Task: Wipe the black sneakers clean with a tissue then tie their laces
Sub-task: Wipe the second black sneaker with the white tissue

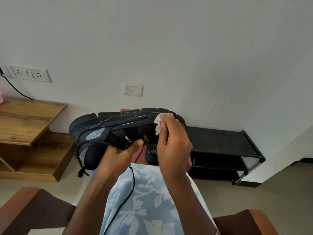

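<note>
**Centre of frame.** Your left hand (118,155) grips the black sneaker (108,131) from below and holds it in the air, tipped on its side with the sole toward the wall. The thumb presses on the sneaker's side; the other fingers are hidden behind it. Your right hand (172,141) pinches a crumpled tissue (160,122) between thumb and bunched fingers, against the sole edge at the sneaker's right end. A loose lace (132,184) hangs over your floral-print lap (144,209). A second dark shoe (151,156), mostly hidden, sits between your hands on a reddish surface.

**Right of centre.** A black shoe rack (220,141) stands against the wall; what its lower tiers hold cannot be told.

**Left.** A wooden shelf unit (25,119) with a bare top.

**Room.** Pale wall with a socket panel (28,73) at upper left and a switch plate (133,89) at centre; grey floor; brown chair arms (33,209) at the bottom corners.
</note>
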Tool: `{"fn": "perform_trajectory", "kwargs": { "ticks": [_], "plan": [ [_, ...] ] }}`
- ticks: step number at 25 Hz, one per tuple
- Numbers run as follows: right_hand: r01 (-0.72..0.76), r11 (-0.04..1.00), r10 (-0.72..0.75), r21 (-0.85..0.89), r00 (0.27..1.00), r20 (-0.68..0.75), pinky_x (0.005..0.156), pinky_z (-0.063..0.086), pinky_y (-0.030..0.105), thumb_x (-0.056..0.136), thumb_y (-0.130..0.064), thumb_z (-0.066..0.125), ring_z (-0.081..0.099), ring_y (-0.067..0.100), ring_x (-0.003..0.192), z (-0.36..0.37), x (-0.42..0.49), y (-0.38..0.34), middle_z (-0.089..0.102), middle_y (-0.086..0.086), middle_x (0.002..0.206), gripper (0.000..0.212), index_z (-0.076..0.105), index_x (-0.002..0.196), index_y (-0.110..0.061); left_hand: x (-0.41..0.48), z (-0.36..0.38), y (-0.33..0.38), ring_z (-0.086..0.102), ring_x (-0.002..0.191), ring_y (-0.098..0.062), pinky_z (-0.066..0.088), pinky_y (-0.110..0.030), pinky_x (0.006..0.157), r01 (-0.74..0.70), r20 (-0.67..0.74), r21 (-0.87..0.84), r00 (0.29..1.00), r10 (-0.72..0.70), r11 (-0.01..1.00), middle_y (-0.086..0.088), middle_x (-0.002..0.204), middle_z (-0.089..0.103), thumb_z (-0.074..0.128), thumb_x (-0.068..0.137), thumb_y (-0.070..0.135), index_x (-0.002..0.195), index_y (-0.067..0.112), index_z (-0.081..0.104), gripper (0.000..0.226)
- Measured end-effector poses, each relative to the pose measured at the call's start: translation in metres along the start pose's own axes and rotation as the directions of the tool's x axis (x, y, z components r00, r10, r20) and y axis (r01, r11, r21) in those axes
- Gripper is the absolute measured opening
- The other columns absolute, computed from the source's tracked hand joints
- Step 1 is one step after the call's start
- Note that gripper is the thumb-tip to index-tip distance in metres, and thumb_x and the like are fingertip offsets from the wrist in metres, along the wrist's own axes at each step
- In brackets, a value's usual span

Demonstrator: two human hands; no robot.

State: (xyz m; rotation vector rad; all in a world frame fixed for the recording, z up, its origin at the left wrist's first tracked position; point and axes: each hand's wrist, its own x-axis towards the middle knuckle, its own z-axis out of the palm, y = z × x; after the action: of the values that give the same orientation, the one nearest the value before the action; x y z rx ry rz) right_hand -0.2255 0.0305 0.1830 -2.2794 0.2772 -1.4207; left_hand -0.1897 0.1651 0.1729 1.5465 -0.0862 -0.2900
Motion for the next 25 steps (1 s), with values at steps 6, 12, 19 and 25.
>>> {"fn": "perform_trajectory", "kwargs": {
  "ticks": [6,12,19,25],
  "plan": [
    [-0.324,0.941,0.332,0.093,0.940,-0.075,0.082,0.047,0.005,0.099,-0.013,0.060,0.072,0.018,0.094,-0.016,0.011,0.051,0.076,0.002,0.103,0.018,0.073,0.110,-0.008,-0.004,0.001,0.007,0.066,0.081,0.015,0.046,-0.016,0.079,-0.052,0.035,-0.127,0.998,0.056,0.991,0.024,0.080,0.075,0.074,0.085,0.010,0.092,0.031,0.069,0.023],
    [-0.077,0.995,0.082,0.061,0.993,-0.085,0.094,0.048,0.011,0.103,-0.018,0.051,0.069,0.012,0.098,0.001,-0.002,-0.004,0.075,0.004,0.105,0.027,0.074,0.108,-0.005,-0.006,0.008,0.001,0.067,0.105,-0.003,0.050,-0.026,0.094,-0.086,0.070,0.017,0.994,0.084,0.996,0.013,0.103,0.076,0.075,0.088,0.020,0.111,0.026,0.071,0.024],
    [-0.231,0.973,0.230,-0.016,0.972,-0.051,0.092,0.045,0.013,0.098,-0.024,0.056,0.064,0.020,0.103,-0.007,0.002,0.046,0.074,0.005,0.105,0.027,0.075,0.110,-0.010,-0.009,0.008,0.005,0.062,0.102,0.003,0.045,-0.023,0.092,-0.089,0.041,-0.010,0.995,0.089,0.996,0.017,0.102,0.071,0.073,0.089,0.016,0.101,0.032,0.067,0.021],
    [-0.199,0.980,0.195,-0.014,0.971,-0.135,0.081,0.033,0.003,0.094,-0.003,0.063,0.060,0.018,0.090,0.000,0.005,0.011,0.073,0.002,0.095,0.015,0.074,0.102,-0.009,-0.008,0.011,0.002,0.061,0.112,-0.011,0.043,-0.030,0.100,-0.074,0.051,0.059,0.996,0.071,0.996,0.013,0.107,0.071,0.073,0.089,0.023,0.112,0.026,0.069,0.024]
  ]
}}
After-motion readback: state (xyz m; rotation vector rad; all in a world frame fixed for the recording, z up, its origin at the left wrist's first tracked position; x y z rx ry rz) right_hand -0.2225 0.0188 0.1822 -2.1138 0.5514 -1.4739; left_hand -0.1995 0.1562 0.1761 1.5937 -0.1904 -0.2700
